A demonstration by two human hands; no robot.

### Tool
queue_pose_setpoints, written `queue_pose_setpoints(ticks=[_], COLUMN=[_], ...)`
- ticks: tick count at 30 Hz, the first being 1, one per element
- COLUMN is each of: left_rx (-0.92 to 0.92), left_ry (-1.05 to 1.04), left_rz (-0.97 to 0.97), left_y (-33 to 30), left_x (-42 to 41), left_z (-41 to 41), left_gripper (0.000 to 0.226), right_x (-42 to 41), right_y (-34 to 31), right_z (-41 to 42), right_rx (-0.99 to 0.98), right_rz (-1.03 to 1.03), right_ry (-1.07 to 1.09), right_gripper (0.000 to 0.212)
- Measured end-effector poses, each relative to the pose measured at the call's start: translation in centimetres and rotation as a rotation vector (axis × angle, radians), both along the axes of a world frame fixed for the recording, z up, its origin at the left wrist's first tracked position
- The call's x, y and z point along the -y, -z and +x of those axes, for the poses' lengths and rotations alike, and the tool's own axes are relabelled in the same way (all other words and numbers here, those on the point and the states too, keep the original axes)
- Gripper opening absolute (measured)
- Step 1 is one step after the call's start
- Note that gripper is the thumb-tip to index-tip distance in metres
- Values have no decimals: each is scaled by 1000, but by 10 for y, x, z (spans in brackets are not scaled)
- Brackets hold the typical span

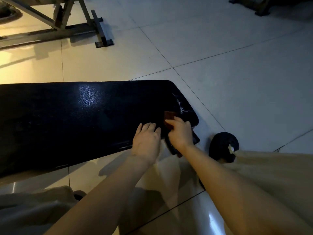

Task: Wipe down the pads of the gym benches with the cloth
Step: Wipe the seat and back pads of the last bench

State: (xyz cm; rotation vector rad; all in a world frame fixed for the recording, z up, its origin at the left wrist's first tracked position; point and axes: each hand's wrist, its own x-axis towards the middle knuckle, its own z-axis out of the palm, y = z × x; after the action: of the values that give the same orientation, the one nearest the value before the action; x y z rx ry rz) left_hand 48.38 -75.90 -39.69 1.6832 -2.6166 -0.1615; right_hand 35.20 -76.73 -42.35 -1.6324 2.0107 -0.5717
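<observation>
Black pebbled vinyl bench pad [76, 114], glossy, torn near its rounded end; reddish-brown cloth [169, 116] gripped by right hand [179, 134]; left hand [147, 141] flat, relaxed on pad.

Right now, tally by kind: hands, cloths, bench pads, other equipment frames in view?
Hands: 2, left hand resting on the pad, right hand holding the cloth
Cloths: 1, reddish-brown cloth
Bench pads: 1, black bench pad
Other equipment frames: 2, metal frame top left, second frame top right, partly cut off
Total: 6
</observation>
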Motion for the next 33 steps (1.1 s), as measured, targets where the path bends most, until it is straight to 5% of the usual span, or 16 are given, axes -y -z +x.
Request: queue_pose_setpoints(ticks=[5,12,21,27,33], left_rx=[-44,-28,-103,-92,-84], left_ry=[9,95,58,16,-48], left_rz=[-39,-25,-69,-51,-66], left_y=[6,18,24,29,30], left_x=[11,22,35,31,33], left_z=[-10,7,-3,-6,-11], left_gripper=[42,55,42,43,37], right_x=[7,47,52,61,66], right_y=[8,25,22,34,14], right_z=[-10,-68,-31,-89,-17], right_rx=[-64,-63,-156,70,110], right_rz=[-73,28,-138,40,-83], right_ry=[-164,222,-147,283,-187], right_gripper=[56,57,48,49,46])
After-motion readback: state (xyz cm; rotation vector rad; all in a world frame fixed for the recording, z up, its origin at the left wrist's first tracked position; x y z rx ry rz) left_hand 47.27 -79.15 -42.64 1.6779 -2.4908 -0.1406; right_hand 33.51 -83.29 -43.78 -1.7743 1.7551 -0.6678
